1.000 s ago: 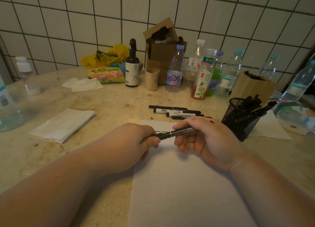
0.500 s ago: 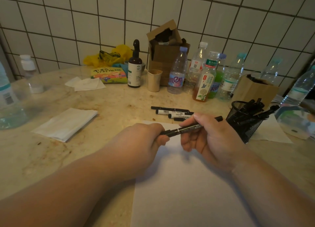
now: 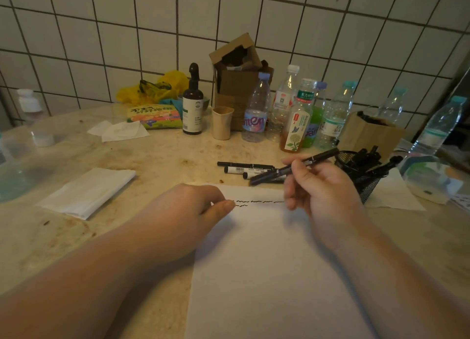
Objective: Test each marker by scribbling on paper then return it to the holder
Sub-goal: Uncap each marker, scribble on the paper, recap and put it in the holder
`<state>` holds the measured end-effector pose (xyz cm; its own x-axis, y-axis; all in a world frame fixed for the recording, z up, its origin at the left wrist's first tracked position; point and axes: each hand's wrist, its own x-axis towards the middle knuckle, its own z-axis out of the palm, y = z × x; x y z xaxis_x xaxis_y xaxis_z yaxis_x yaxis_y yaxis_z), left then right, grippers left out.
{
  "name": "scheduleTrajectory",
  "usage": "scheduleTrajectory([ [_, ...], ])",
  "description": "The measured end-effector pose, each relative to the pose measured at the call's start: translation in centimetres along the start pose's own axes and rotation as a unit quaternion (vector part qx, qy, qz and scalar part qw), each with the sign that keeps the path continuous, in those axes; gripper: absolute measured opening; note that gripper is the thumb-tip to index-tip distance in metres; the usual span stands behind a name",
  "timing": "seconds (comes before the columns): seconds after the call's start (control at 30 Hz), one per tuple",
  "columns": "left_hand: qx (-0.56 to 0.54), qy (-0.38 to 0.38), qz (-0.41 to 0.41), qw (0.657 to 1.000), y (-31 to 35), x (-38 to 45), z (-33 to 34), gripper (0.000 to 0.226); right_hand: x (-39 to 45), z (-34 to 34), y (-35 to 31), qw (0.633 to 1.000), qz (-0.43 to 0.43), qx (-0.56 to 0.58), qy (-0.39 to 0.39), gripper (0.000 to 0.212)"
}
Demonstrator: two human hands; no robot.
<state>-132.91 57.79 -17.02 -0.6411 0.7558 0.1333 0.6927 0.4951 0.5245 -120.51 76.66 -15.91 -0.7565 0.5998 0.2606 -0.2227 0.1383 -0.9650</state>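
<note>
My right hand point(image 3: 323, 193) grips a black marker point(image 3: 292, 169) above the top edge of the white paper point(image 3: 267, 275), the marker's far end raised toward the black mesh holder point(image 3: 368, 183). Several black markers stand in the holder. Three more markers point(image 3: 244, 167) lie on the table just beyond the paper. Black scribbles point(image 3: 254, 201) run along the paper's top. My left hand point(image 3: 188, 211) rests on the paper's top left corner, fingers loosely curled, holding nothing that I can see.
A folded white napkin point(image 3: 86, 191) lies at the left. Several plastic bottles point(image 3: 297, 120), a beige cup point(image 3: 222, 122), a brown dropper bottle point(image 3: 193, 104) and a cardboard box point(image 3: 239, 79) stand along the tiled wall. A wooden box point(image 3: 366, 135) stands behind the holder.
My left hand has let go of the marker and dropped onto the paper. My right hand has lifted the marker up and to the right, toward the holder.
</note>
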Motion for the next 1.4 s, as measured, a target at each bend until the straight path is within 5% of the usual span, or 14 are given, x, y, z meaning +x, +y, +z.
scheduleTrajectory([
  [0.17, 0.021, 0.000, 0.007, 1.000, -0.1, 0.0, 0.2, 0.029, 0.9, -1.5, 0.1, 0.958, -0.118, -0.200, 0.167, 0.019],
  [0.37, 0.019, -0.005, 0.008, 1.000, -0.1, -0.1, 0.4, 0.026, 1.4, -2.8, -0.3, 0.922, -0.157, -0.239, 0.262, 0.022],
  [0.6, 0.005, 0.002, 0.019, 1.000, -0.1, -0.4, 0.3, 0.025, 2.2, -3.5, -0.5, 0.925, -0.037, -0.246, 0.287, 0.033],
  [0.8, 0.013, -0.003, 0.018, 1.000, -0.2, -0.2, 0.3, 0.026, 1.6, -3.1, -0.6, 0.917, -0.120, -0.252, 0.286, 0.058],
  [0.93, 0.017, 0.001, 0.024, 1.000, -0.1, -0.3, 0.3, 0.026, 1.0, -2.5, -0.2, 0.909, -0.175, -0.328, 0.187, 0.037],
  [1.13, 0.018, 0.008, 0.032, 0.999, -0.2, -0.2, 0.6, 0.024, 3.0, -2.1, 2.6, 0.806, 0.012, -0.586, -0.078, 0.055],
  [1.4, 0.007, 0.003, 0.046, 0.999, -0.5, -0.1, 0.9, 0.023, 3.6, -2.0, 3.3, 0.796, 0.063, -0.593, -0.102, 0.058],
])
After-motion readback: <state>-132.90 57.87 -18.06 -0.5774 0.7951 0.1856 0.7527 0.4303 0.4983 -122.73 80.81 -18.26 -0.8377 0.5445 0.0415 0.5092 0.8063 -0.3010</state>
